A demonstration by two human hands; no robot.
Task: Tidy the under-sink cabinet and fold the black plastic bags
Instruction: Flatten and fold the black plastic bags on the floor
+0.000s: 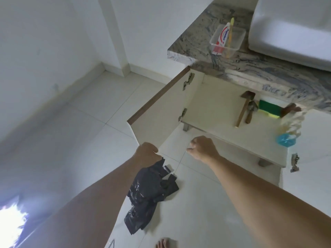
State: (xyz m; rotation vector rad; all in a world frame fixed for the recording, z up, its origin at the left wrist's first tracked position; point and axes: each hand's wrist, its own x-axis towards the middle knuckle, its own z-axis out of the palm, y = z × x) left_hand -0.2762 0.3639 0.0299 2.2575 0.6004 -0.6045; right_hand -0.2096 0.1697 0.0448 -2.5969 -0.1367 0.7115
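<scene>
My left hand grips the top of a bunch of crumpled black plastic bags, which hang down over the white tiled floor. Whether the dark piece beside them at the lower right is hanging or lying on the floor, I cannot tell. My right hand is a closed fist a little to the right, holding nothing that I can see. Both hands are in front of the open under-sink cabinet. Its door stands swung out to the left.
On the cabinet floor lie a hammer, a second small tool, a green and yellow sponge and a pale coiled thing with a blue end. Above, the marble counter carries a clear box with toothpaste and a white basin. My bare toes show below.
</scene>
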